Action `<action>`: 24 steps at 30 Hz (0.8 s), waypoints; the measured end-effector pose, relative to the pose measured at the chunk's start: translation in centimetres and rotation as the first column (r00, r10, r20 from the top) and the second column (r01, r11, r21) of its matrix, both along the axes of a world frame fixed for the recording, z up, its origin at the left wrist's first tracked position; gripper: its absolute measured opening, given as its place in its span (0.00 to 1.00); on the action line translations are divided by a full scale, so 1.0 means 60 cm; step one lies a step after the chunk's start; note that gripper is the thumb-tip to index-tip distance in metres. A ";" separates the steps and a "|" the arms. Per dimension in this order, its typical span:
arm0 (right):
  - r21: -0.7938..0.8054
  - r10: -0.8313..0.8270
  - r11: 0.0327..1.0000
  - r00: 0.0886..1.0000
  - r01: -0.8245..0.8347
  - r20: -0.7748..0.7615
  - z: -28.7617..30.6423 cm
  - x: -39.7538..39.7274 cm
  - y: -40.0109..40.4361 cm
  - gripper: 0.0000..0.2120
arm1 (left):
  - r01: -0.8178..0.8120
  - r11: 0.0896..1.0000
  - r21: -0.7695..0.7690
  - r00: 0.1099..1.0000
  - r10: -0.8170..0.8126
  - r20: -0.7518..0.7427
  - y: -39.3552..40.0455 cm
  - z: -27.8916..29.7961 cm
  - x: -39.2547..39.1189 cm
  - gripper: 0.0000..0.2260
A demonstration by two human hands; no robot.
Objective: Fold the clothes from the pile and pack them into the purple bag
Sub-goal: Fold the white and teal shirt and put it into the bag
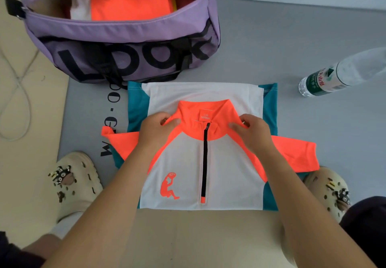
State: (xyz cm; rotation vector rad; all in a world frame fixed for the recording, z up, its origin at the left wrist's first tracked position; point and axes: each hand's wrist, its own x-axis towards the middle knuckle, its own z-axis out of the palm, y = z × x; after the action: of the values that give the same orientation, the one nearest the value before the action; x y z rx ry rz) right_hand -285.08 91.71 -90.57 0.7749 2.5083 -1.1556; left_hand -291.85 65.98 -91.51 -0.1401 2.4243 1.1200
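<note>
Beyond the left hand (155, 128), up and to its left, sits the purple bag (117, 29), unzipped and gaping, with a folded orange garment (131, 1) and scraps of white and dark red cloth already lying inside, so part of the packing looks done. Under both hands lies the white shirt (200, 163) with orange shoulders, teal side panels and a black half-zip, spread front-up on the grey mat (271, 48); its lower part appears doubled back beneath, showing as a white panel just past the collar. The left hand pinches the left side of the orange collar (205, 113), thumb and curled fingers closed on the cloth. Between the two hands run the collar tag and the top of the zip. The right hand (251, 130) pinches the right side of the collar in the same way, fingers curled around the fabric. Out past each wrist an orange sleeve lies flat and unfolded, so this shirt seems only part-way through its fold: the sleeves and sides likely need turning in before it can go into the bag. Well beyond the right hand, up and to its right, a clear water bottle (338, 73) lies on its side. No pile of unfolded clothes shows in view, so how many garments remain cannot be told
</note>
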 end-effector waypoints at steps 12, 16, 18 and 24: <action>0.072 0.002 0.997 0.999 0.001 -0.045 -0.017 -0.052 0.007 0.11 | 0.045 0.941 -0.335 0.968 -0.124 -0.217 0.004 -0.017 -0.044 0.10; 0.098 0.001 0.995 0.993 0.011 -0.116 -0.013 -0.069 0.011 0.13 | -0.019 0.935 -0.355 0.942 -0.102 -0.320 0.009 -0.015 -0.054 0.11; 0.142 0.034 0.989 0.998 -0.025 -0.061 -0.019 -0.071 0.012 0.10 | -0.014 0.926 -0.378 0.941 -0.116 -0.318 0.017 -0.012 -0.054 0.10; 0.306 0.103 0.946 0.995 -0.103 0.017 -0.022 -0.043 0.056 0.15 | 0.163 0.886 -0.435 0.689 -0.418 -0.592 0.064 0.001 0.010 0.13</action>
State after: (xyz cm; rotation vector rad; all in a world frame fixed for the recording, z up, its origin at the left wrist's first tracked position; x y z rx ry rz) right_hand -287.65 95.05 -91.88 0.7044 2.7285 -0.7392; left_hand -291.24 69.81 -91.44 0.6553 3.1172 0.6251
